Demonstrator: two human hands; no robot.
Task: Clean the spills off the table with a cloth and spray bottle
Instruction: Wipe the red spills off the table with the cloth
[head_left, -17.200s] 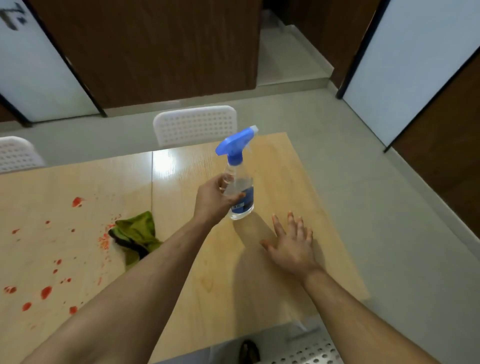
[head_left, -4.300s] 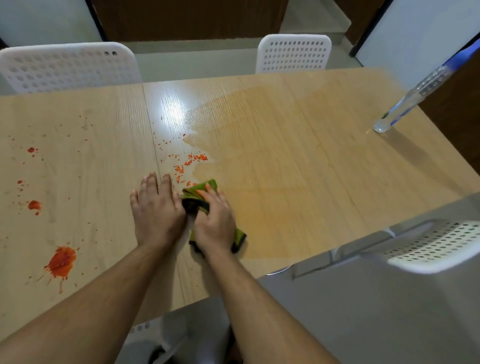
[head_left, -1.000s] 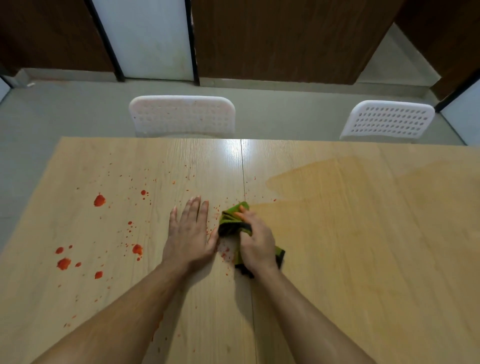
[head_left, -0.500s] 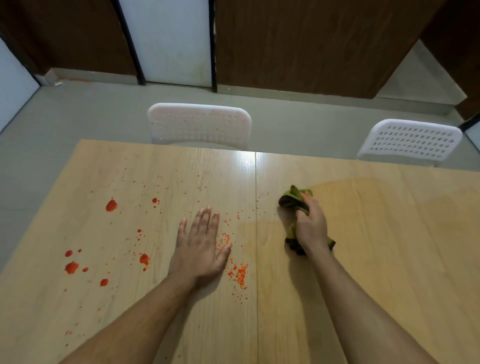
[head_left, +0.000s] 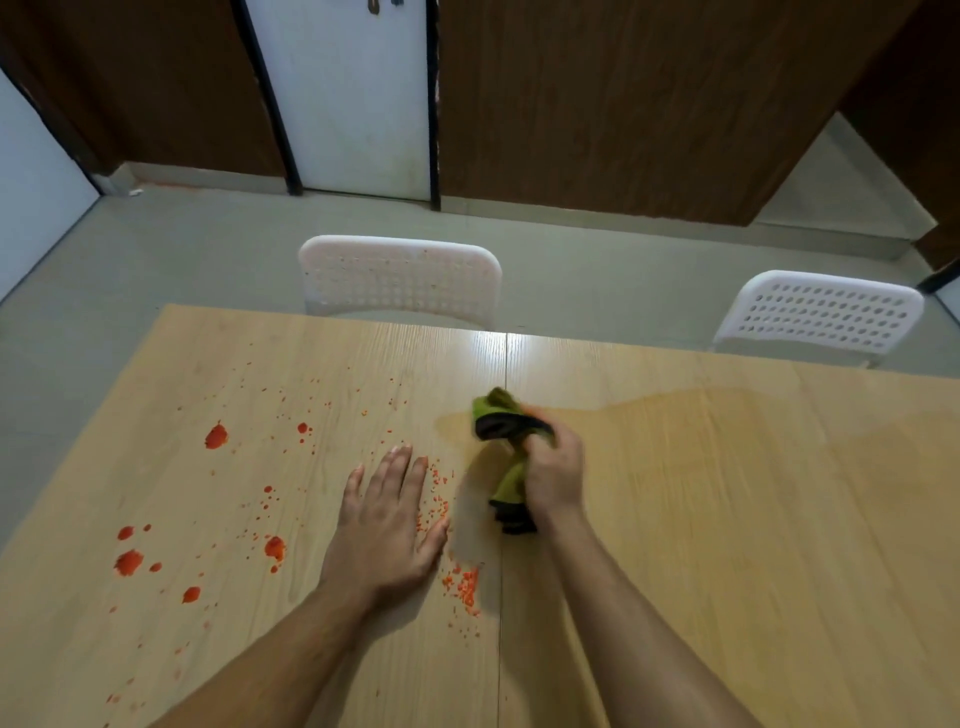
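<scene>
A person's right hand (head_left: 553, 480) grips a bunched green cloth (head_left: 506, 452) on the table (head_left: 727, 519) at the edge of a damp patch, apparently mid-wipe, while the left hand (head_left: 387, 525) lies flat and open among red spills (head_left: 270, 548), seemingly for support. No spray bottle shows.

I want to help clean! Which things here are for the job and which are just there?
For the job: cloth in the right hand, red spills, table, left hand flat on it.
Just there: two white chairs, door.
</scene>
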